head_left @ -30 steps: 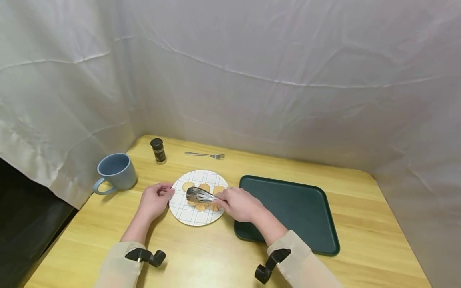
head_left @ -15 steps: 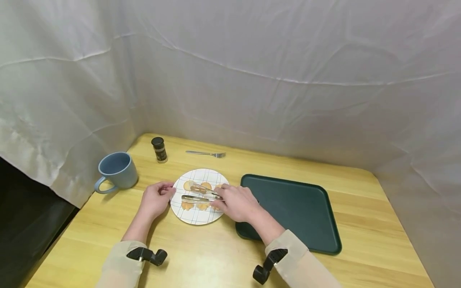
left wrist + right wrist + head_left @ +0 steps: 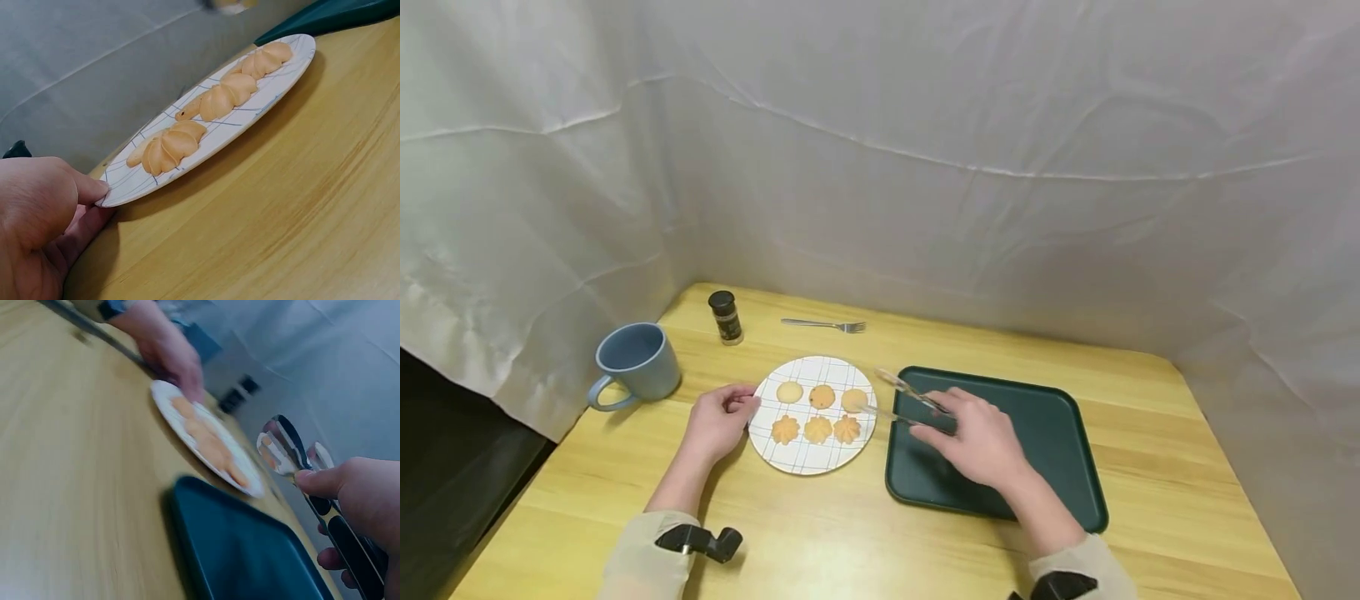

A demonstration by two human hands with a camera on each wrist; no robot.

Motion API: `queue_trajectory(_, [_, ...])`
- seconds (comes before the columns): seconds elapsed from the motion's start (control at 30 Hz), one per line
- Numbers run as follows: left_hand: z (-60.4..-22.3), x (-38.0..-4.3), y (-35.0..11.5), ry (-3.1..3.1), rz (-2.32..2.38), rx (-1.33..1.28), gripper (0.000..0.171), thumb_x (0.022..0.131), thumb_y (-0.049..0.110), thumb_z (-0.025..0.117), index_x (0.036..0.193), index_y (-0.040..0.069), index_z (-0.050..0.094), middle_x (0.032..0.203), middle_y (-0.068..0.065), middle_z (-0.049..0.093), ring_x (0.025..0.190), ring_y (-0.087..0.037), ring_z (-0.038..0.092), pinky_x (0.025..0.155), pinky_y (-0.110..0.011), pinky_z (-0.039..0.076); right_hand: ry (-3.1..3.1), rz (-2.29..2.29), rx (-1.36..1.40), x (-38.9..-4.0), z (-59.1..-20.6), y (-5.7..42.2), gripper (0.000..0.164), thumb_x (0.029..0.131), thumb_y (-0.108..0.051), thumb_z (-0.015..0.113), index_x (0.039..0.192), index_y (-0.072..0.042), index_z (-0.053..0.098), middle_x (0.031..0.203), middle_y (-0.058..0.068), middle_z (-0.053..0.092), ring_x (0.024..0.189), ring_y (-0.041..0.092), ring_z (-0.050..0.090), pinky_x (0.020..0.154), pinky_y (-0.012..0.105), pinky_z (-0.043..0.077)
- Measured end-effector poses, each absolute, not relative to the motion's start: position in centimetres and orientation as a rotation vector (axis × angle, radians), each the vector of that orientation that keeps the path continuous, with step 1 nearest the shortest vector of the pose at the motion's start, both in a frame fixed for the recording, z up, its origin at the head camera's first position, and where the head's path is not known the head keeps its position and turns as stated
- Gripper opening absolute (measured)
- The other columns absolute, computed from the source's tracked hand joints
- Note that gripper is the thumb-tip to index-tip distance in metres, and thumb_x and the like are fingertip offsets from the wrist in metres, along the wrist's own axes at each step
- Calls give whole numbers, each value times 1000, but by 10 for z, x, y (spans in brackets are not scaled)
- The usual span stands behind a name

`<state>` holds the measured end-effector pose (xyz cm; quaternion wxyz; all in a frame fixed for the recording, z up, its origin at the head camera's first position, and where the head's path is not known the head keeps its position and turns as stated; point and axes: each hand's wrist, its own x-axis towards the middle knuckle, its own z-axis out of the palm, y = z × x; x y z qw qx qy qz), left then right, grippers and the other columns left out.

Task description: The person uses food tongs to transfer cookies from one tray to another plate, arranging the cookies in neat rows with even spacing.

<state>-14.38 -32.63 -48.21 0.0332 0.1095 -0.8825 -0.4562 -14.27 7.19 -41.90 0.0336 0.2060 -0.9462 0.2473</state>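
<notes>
Right hand (image 3: 981, 437) grips open, empty metal tongs (image 3: 904, 397) over the green tray (image 3: 1060, 467), left hand (image 3: 718, 419) pinches the cookie plate (image 3: 808, 454); a careless swing could knock cookies (image 3: 817, 429) off.

Motion is blurring the tongs (image 3: 904, 398) at the head view's centre, so their tips are staying unreadable. The frame's lower edge is cutting off the right hand (image 3: 359, 512) in the right wrist view. The bottle (image 3: 726, 317) label is too small to read.
</notes>
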Motion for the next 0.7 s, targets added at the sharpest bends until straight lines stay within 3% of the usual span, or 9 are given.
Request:
queue_trajectory(0.17, [-484,-145,-324,-2729,-1393,357,33,104,21,67,128,-1,72,108,-13,72,101,-26,65,89,-37,50,-2894,833,467,-131,-421,129,56,92,-49,82,133,-11,73,97,-2,70,70,11,54,59,34,44])
queue_trajectory(0.4, [-480,-147,-326,-2738,-1415,371,36,105,23,66,131,-1,71,111,-14,72,103,-27,64,90,-39,50,-2914,869,261,-113,-419,200,61,98,-51,73,138,-5,68,94,0,66,74,17,56,62,34,44])
queue_trajectory(0.53, [-479,-146,-325,-2743,-1425,383,35,105,22,66,131,-1,70,112,-14,72,104,-27,64,90,-38,50,-2955,844,87,-102,-426,234,64,100,-54,70,141,-4,66,106,9,71,89,26,66,71,43,51])
queue_trajectory(0.7, [-480,-144,-325,-2749,-1409,388,35,105,22,66,131,-2,71,112,-14,72,104,-27,65,88,-35,51,-2958,781,-132,-92,-437,270,71,101,-57,67,143,0,62,116,20,72,97,38,68,74,58,52])
